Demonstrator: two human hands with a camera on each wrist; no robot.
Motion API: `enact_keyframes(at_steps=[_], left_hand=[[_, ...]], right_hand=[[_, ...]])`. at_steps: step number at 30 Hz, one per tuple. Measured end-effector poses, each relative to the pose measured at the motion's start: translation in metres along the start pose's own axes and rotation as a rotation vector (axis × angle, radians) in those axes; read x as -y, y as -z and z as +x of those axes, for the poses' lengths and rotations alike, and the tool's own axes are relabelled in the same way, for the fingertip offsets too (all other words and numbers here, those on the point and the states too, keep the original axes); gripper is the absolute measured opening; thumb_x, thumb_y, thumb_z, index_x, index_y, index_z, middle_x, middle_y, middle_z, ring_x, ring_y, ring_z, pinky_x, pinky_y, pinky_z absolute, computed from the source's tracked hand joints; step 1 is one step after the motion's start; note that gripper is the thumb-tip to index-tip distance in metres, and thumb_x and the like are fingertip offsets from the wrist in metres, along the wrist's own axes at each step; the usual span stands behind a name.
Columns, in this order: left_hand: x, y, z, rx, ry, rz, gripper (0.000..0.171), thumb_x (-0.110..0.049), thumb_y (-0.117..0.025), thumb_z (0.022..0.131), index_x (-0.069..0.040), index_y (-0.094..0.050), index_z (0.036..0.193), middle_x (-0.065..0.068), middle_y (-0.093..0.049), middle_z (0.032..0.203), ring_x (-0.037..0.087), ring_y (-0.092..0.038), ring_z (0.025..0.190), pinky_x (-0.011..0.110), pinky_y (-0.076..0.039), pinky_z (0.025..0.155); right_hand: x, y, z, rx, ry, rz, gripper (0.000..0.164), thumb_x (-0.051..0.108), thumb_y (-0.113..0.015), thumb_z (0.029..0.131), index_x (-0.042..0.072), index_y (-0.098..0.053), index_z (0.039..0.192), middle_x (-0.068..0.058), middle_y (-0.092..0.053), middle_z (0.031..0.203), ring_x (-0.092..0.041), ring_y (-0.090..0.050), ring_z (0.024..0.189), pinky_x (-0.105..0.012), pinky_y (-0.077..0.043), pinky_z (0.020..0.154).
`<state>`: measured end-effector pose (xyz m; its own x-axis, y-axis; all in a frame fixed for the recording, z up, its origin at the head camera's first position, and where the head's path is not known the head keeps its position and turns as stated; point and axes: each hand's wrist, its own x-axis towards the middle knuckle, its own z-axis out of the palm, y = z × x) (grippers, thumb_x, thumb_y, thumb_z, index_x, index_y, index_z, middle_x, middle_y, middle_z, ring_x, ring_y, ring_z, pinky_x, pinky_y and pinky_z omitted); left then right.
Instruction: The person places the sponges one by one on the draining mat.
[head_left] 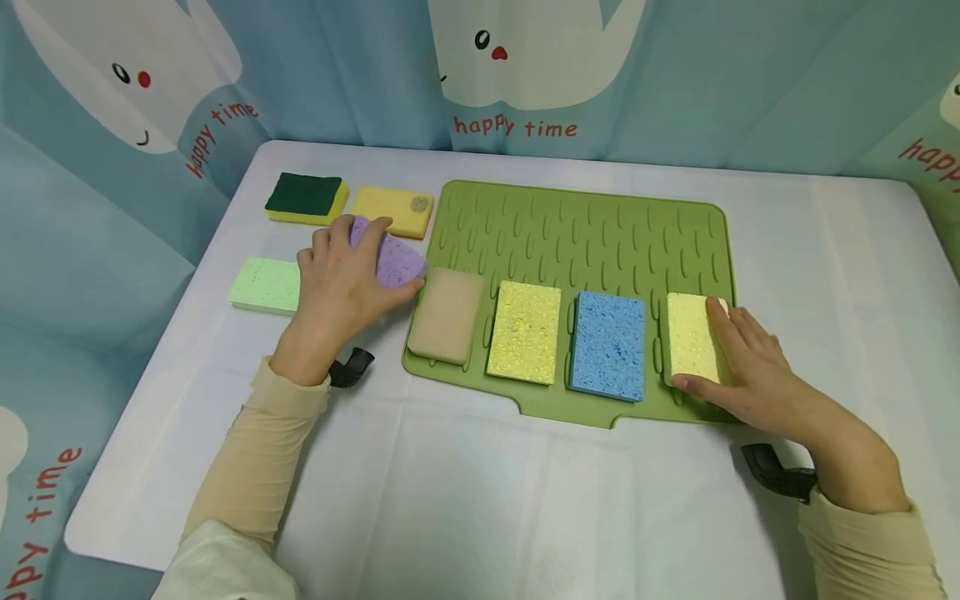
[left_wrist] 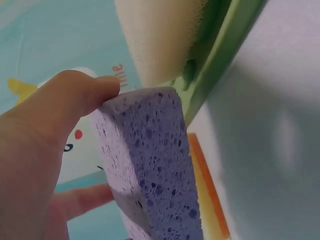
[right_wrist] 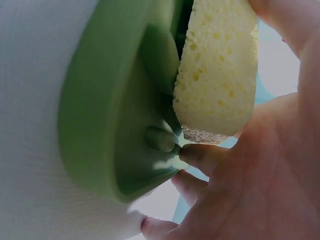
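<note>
Looks like a curtained-off tabletop recording booth; can't tell whether the room around it is home, lab or office. Evidence: light-blue cartoon curtain (head_left: 375, 92) fills the far side and wraps left and right, white animal faces and red "happy time" lettering (head_left: 515, 127) repeating. Inside it, one white rounded-corner table (head_left: 450, 500). Black wrist mounts (head_left: 776, 473) on both arms fit a capture rig. Kitchen cue is goods only: ribbed green drying mat (head_left: 585, 225), blue cellulose sponge (head_left: 607, 343), green-topped scouring sponge (head_left: 303, 196) far left.
</note>
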<state>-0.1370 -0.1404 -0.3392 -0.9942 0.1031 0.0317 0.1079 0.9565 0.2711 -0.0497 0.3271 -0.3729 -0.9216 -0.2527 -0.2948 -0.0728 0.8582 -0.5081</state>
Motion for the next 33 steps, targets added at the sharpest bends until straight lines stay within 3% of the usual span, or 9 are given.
enact_keyframes(at_steps=[5, 12, 21, 28, 33], left_hand=[[-0.007, 0.004, 0.006, 0.012, -0.006, -0.014, 0.08, -0.059, -0.067, 0.082, -0.026, -0.04, 0.15, 0.022, -0.026, 0.157, 0.047, -0.033, 0.133, 0.064, -0.036, 0.095], [-0.017, 0.006, 0.013, 0.005, -0.056, -0.067, 0.075, -0.049, -0.07, 0.082, -0.022, -0.043, 0.147, 0.023, -0.02, 0.159, 0.045, -0.025, 0.141, 0.068, -0.041, 0.097], [-0.029, 0.011, 0.022, 0.016, -0.152, -0.085, 0.076, -0.043, -0.073, 0.081, -0.024, -0.043, 0.148, 0.025, -0.02, 0.16, 0.044, -0.025, 0.144, 0.069, -0.045, 0.093], [-0.035, 0.013, 0.027, 0.062, -0.168, -0.101, 0.077, -0.046, -0.074, 0.08, -0.026, -0.043, 0.147, 0.023, -0.023, 0.161, 0.042, -0.03, 0.143, 0.068, -0.042, 0.098], [-0.041, 0.012, 0.031, 0.073, -0.22, -0.1, 0.078, -0.046, -0.075, 0.08, -0.024, -0.044, 0.148, 0.024, -0.024, 0.16, 0.041, -0.03, 0.143, 0.062, -0.042, 0.103]], right_hand=[[0.001, 0.0, 0.0, 0.002, 0.001, 0.002, 0.109, 0.043, -0.066, 0.092, 0.011, 0.015, 0.158, -0.037, 0.006, 0.159, -0.05, 0.015, 0.148, -0.071, 0.017, 0.111], [0.0, 0.001, 0.0, 0.004, -0.004, 0.002, 0.109, 0.043, -0.066, 0.092, 0.012, 0.015, 0.158, -0.037, 0.006, 0.159, -0.049, 0.016, 0.149, -0.071, 0.017, 0.111], [-0.001, 0.002, -0.001, 0.007, -0.013, 0.004, 0.109, 0.043, -0.066, 0.092, 0.012, 0.015, 0.158, -0.036, 0.007, 0.16, -0.048, 0.017, 0.149, -0.071, 0.016, 0.111], [0.0, 0.001, -0.001, 0.023, -0.016, 0.01, 0.109, 0.044, -0.065, 0.092, 0.012, 0.016, 0.158, -0.036, 0.007, 0.16, -0.048, 0.018, 0.149, -0.072, 0.017, 0.11], [-0.001, 0.001, -0.001, 0.002, 0.0, 0.011, 0.109, 0.043, -0.066, 0.092, 0.011, 0.014, 0.158, -0.036, 0.005, 0.16, -0.049, 0.016, 0.149, -0.073, 0.015, 0.109]])
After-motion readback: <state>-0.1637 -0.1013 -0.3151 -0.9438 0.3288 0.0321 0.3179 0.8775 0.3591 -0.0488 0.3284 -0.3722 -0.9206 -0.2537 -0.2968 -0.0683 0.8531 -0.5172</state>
